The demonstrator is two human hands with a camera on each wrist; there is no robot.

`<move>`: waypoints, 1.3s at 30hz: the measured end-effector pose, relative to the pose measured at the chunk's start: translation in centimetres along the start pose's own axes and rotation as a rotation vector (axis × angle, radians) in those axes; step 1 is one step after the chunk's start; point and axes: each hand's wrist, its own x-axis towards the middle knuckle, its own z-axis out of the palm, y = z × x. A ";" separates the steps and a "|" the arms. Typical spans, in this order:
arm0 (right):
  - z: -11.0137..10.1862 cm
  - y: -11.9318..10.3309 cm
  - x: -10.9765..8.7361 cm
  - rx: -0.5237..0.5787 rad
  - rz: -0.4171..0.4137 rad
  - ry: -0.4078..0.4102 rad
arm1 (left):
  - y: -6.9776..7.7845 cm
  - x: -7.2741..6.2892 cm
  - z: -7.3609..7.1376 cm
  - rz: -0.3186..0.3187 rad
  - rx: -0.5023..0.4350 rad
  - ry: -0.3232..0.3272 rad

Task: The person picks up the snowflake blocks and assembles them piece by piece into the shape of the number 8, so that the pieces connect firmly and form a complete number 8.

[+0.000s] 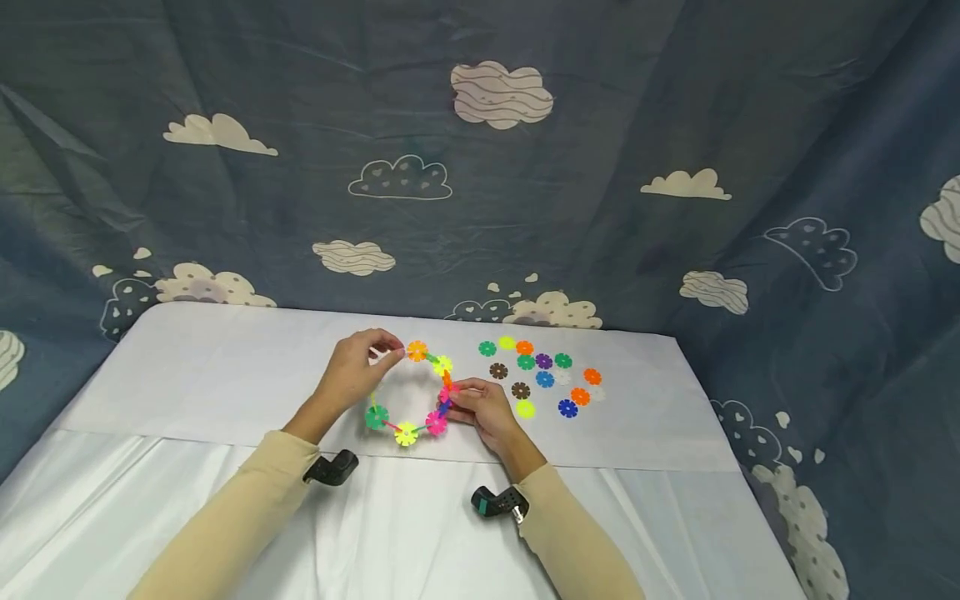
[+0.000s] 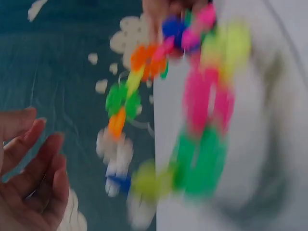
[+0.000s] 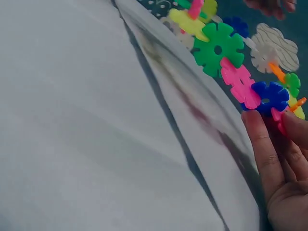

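Observation:
A ring of interlocked plastic flower discs, in yellow, pink, green, orange, blue and white, is held up over the white table. My right hand pinches it on its right side, by the pink and blue discs, as the right wrist view shows with the fingers there. Beside the ring's upper left is my left hand, its fingers loosely bent near an orange disc. In the left wrist view a gap separates this hand from the ring, and nothing is in its grasp.
Several loose flower discs lie scattered on the white tablecloth, to the right of my right hand. Behind the table hangs a dark blue curtain with cloud prints. Each wrist carries a black camera.

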 end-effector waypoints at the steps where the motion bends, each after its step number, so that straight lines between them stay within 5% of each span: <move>1: 0.2 0.0 -0.1 0.011 -0.002 0.003 | 0.2 -0.1 0.5 -0.003 -0.002 -0.027; 3: 0.4 0.1 -0.1 0.019 -0.008 0.003 | 0.4 -0.2 1.7 -0.046 -0.030 -0.092; 7: 0.9 0.3 -0.2 0.021 0.007 0.012 | -0.2 -0.3 3.9 -0.244 -0.160 -0.161; 13: 1.2 0.4 -0.2 -0.018 0.015 -0.016 | -1.1 -0.1 6.0 -0.552 -0.555 -0.081; 17: 1.2 0.5 -0.2 -0.064 0.030 -0.044 | -1.4 0.0 7.1 -0.682 -0.763 -0.047; 30: 1.5 0.5 -0.3 -0.098 0.032 -0.099 | -1.9 0.0 8.9 -0.681 -0.875 0.053; 39: 1.3 0.3 -0.3 -0.102 0.040 -0.123 | -2.0 -0.2 9.0 -0.615 -0.783 0.104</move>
